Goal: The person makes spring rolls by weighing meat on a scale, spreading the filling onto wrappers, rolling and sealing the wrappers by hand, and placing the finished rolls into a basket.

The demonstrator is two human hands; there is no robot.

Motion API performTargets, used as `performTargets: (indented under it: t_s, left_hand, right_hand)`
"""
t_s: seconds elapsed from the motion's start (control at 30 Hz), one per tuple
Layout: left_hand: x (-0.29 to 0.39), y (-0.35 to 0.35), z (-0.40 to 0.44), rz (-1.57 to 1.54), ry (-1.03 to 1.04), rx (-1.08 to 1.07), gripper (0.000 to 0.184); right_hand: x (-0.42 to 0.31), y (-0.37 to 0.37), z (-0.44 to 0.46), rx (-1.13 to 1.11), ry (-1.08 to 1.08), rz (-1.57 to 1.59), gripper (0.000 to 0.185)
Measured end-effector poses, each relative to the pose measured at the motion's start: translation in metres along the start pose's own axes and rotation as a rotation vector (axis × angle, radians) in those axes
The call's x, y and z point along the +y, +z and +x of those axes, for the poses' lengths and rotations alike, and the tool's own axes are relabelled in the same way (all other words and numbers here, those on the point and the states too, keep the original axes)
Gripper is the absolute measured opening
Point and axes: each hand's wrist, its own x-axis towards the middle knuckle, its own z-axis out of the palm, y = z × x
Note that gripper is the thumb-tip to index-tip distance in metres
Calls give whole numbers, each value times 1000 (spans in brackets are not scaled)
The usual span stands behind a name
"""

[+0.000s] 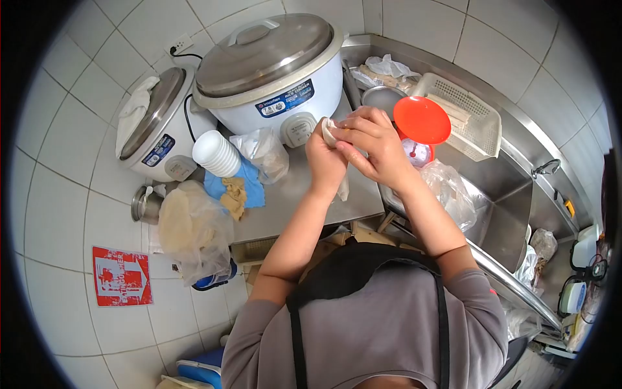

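Both hands meet above the steel counter (304,194), in front of the large rice cooker (278,78). My left hand (326,159) is closed around a small white piece (329,131), which looks like dough or wrapper. Over it, my right hand (372,146) has its thumb and fingers pinched on the same piece. A pale, limp strip (343,188) shows just below the hands. To the right of my right hand is a red round plate (422,120) on a small scale (416,152).
A smaller rice cooker (155,123), stacked white cups (216,153), a blue cloth (249,185) and plastic bags (194,223) stand at left. On the right are a white basket (483,123), a clear bag (449,194), the steel sink (505,220) and its rail (518,288).
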Motion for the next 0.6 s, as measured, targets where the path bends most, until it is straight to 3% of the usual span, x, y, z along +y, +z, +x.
performTargets:
  t_s: [0.13,0.17,0.23,0.37,0.5,0.6]
  left_hand:
    - [9,-1,-6,8,-15,-51,10]
    - [9,-4,-7,-55,-98,-137,10]
    - [9,-14,-8,-182,-263,-308,11]
    - [30,-26,-3,-460,-403,-654,15]
    - [31,-33,-6,-462,-499,-772,19]
    - [25,-39,-5,-454,-497,-794,19]
  right_hand:
    - [-5,-13,6,-147,-73,-60,21]
    - [-1,-17,9,-198,-97,-53,22]
    - [14,-32,16,-352,-51,232,20]
    - [19,-45,40,-591,166,677,18]
    - [11,-43,49,-802,64,590,22]
    - [5,-41,49,-789,-38,574,18]
